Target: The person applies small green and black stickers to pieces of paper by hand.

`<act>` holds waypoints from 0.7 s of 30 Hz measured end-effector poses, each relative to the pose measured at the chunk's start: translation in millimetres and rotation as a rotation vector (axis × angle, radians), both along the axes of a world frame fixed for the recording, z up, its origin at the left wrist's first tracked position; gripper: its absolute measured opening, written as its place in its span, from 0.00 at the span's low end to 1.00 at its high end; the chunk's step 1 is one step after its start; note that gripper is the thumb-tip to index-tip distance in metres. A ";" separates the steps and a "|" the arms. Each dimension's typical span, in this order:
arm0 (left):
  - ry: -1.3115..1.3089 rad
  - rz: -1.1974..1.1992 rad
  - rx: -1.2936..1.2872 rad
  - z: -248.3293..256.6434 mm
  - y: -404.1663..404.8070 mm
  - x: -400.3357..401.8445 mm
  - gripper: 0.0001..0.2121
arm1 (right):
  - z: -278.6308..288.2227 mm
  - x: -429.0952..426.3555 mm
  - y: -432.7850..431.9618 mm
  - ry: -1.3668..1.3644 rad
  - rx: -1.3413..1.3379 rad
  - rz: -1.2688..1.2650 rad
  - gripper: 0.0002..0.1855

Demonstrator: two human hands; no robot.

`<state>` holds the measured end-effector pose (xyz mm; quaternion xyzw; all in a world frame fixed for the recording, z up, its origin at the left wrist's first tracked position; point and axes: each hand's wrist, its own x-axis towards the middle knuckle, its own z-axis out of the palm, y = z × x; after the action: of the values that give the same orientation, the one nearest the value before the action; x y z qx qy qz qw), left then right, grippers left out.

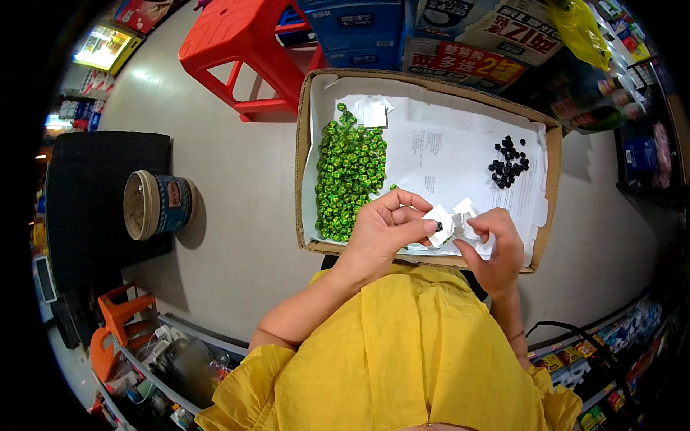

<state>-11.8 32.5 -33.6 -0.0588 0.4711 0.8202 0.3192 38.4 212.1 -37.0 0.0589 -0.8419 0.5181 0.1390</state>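
Observation:
My left hand pinches a small white square packet over the front of a shallow cardboard tray. A small black piece shows at the tip of my left thumb, against the white square. Just to its right is my right hand, thumb and forefinger apart. White, partly see-through slips lie between the two hands; whether my right fingertips touch them is unclear. Many green-and-yellow polyhedral dice fill the tray's left side. Black dice-like pieces are grouped at the right.
White square slips lie behind the green dice, on the printed paper liner. A red plastic stool stands beyond the tray's left corner, with cardboard cartons behind the tray. A bucket is on the left; stocked shelves are at lower right.

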 end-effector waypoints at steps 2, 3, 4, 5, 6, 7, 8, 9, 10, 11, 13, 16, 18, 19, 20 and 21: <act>-0.083 -0.038 0.084 4.3 -1.4 0.3 0.10 | -1.6 0.3 1.9 0.250 0.194 0.022 0.19; -0.085 -0.034 0.082 3.6 -2.9 1.0 0.10 | -0.3 -0.1 0.3 0.248 0.191 0.025 0.19; -0.051 -0.049 0.057 2.8 -4.2 1.7 0.11 | 1.1 -0.8 -1.3 0.317 0.263 0.078 0.18; -0.018 -0.063 0.032 2.2 -5.4 2.5 0.11 | 1.3 -1.6 -2.8 0.386 0.334 0.132 0.17; -0.018 -0.063 0.032 3.0 -5.5 2.8 0.11 | 0.8 -3.3 -3.5 0.404 0.365 0.141 0.14; 0.018 -0.074 -0.031 4.3 -5.4 3.2 0.11 | 0.5 -3.7 -3.3 0.404 0.365 0.141 0.14; 0.054 -0.085 -0.094 5.9 -5.5 3.4 0.11 | 0.3 -3.8 -2.6 0.424 0.397 0.143 0.14; 0.055 -0.083 -0.095 7.5 -5.6 3.3 0.11 | 0.3 -4.1 -2.0 0.445 0.428 0.145 0.13; 0.070 -0.094 -0.127 9.4 -5.8 3.1 0.11 | 0.7 -4.1 -1.8 0.446 0.428 0.146 0.13; 0.085 -0.106 -0.160 11.5 -5.9 2.8 0.12 | 1.3 -3.8 -1.5 0.457 0.445 0.136 0.13; 0.077 -0.103 -0.169 15.4 -7.5 2.1 0.12 | 0.2 -4.1 -1.1 0.466 0.462 0.126 0.13; 0.051 -0.100 -0.168 14.9 -8.6 3.0 0.13 | -2.2 -4.2 0.9 0.508 0.505 0.073 0.13; 0.032 -0.101 -0.157 14.1 -9.2 3.5 0.13 | -2.8 -1.0 4.2 0.552 0.583 0.072 0.13; 0.028 -0.105 -0.158 13.9 -9.5 3.4 0.13 | -2.6 0.1 6.3 0.551 0.583 0.073 0.13; 0.025 -0.108 -0.158 13.8 -10.0 3.3 0.13 | -2.1 0.9 8.4 0.541 0.585 0.064 0.14; 0.025 -0.111 -0.157 14.1 -9.6 2.8 0.13 | -1.3 2.0 10.6 0.530 0.590 0.052 0.14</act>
<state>-9.0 22.8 -19.5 -0.0470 0.5405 0.7625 0.3525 40.4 222.7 -38.3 0.2492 -0.8877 0.2241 0.3156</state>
